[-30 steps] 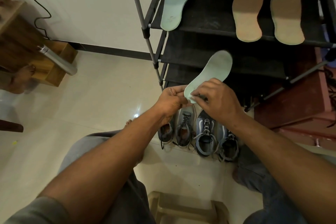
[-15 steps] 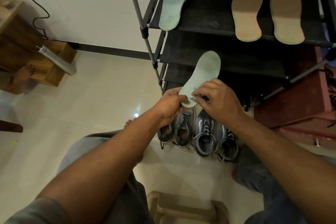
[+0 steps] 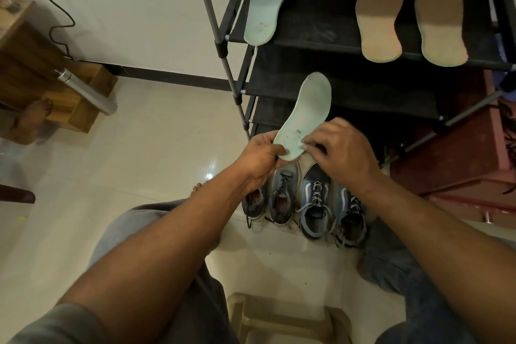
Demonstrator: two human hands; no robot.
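Grips: left hand [image 3: 261,158] and right hand [image 3: 342,148] both pinch insole [image 3: 305,117] at its heel.
Tip: feed toe-first, probably into sneaker [image 3: 315,204] at 6 o'clock.

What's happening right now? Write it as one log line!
left hand grips insole heel | right hand pinches same heel | insole held above shoes, toe toward rack

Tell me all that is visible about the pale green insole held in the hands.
The insole is pale green, thin, foam-like, with a small red mark near the heel and grey soiling at the toe. It is in the air before the rack, toe pointing away. The left hand pinches the heel from one side, the right hand from the other.
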